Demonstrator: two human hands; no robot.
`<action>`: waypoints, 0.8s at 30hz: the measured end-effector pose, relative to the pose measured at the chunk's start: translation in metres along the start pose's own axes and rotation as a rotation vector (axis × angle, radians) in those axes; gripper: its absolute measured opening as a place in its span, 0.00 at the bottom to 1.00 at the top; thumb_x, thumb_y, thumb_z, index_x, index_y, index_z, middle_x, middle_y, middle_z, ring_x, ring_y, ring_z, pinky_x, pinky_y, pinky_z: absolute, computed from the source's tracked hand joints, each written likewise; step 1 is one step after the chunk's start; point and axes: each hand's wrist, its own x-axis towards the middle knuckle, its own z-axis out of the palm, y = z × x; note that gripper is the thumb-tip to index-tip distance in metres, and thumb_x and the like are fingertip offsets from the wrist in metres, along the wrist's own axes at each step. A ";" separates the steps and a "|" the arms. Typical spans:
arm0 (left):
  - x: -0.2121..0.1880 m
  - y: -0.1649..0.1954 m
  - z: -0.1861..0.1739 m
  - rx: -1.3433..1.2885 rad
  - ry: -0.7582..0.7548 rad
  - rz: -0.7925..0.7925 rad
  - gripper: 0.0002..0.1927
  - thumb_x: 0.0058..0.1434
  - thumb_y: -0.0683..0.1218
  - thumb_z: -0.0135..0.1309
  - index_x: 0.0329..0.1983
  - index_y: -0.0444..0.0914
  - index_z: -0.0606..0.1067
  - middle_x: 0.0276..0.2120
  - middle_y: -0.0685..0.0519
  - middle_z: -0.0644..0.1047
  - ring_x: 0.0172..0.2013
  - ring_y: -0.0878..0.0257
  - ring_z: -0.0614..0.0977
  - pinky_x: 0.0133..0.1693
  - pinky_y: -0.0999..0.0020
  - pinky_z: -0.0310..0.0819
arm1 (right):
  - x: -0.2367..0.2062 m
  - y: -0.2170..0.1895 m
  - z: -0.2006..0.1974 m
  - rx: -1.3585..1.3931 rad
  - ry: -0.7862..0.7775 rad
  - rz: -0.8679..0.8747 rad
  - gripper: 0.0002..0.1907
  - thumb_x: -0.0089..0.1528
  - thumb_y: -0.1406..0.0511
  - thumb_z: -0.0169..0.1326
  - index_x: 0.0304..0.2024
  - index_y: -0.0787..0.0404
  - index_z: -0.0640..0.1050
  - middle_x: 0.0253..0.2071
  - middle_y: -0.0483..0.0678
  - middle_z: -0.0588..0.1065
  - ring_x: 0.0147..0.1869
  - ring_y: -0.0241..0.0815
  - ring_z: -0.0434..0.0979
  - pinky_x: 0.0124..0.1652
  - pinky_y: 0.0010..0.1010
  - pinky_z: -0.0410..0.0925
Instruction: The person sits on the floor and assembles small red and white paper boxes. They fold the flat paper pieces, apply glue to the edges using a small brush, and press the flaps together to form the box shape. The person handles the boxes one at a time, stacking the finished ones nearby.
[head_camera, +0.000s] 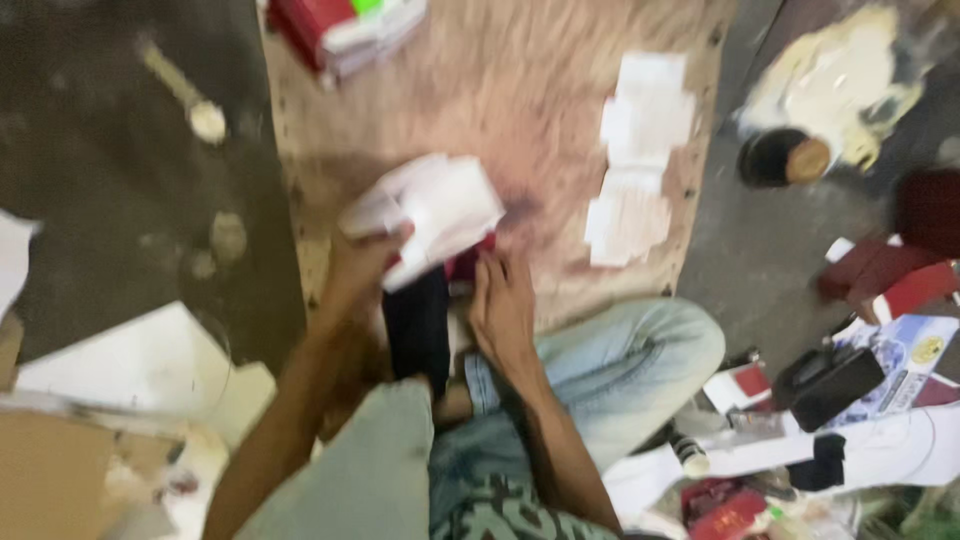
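Note:
The picture is blurred. My left hand (362, 268) grips a white folded paper or flat carton (432, 212) held over a wooden board (520, 110). My right hand (503, 310) rests just to the right of it, fingers down on a dark red piece (468, 264) under the white paper. A black flat object (417, 325) stands between my two hands, above my knees in light blue jeans (620, 360).
White paper sheets (640, 150) lie on the board's right side. A red and white stack (345, 30) sits at the board's far end. Cardboard and white sheets (130, 380) lie at the left; red boxes, a black object and clutter (850, 370) at the right.

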 end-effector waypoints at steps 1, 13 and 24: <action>-0.004 -0.003 -0.001 0.045 -0.023 -0.012 0.26 0.55 0.43 0.65 0.57 0.30 0.75 0.45 0.44 0.83 0.44 0.53 0.84 0.46 0.62 0.80 | 0.002 -0.003 -0.001 -0.027 -0.025 0.014 0.18 0.69 0.65 0.44 0.53 0.67 0.80 0.55 0.61 0.77 0.60 0.59 0.76 0.60 0.41 0.68; -0.010 -0.012 0.003 0.339 -0.054 0.163 0.27 0.54 0.43 0.65 0.57 0.29 0.74 0.46 0.44 0.82 0.44 0.53 0.84 0.46 0.61 0.81 | 0.007 -0.009 -0.004 -0.046 0.041 -0.016 0.19 0.72 0.63 0.40 0.56 0.69 0.76 0.54 0.63 0.75 0.60 0.61 0.75 0.59 0.43 0.67; -0.008 -0.023 -0.002 0.272 -0.019 0.041 0.28 0.54 0.41 0.63 0.58 0.30 0.74 0.46 0.47 0.82 0.44 0.57 0.84 0.45 0.63 0.80 | 0.009 -0.007 -0.001 -0.164 -0.039 0.044 0.19 0.70 0.65 0.42 0.56 0.70 0.76 0.55 0.63 0.74 0.60 0.63 0.74 0.58 0.44 0.68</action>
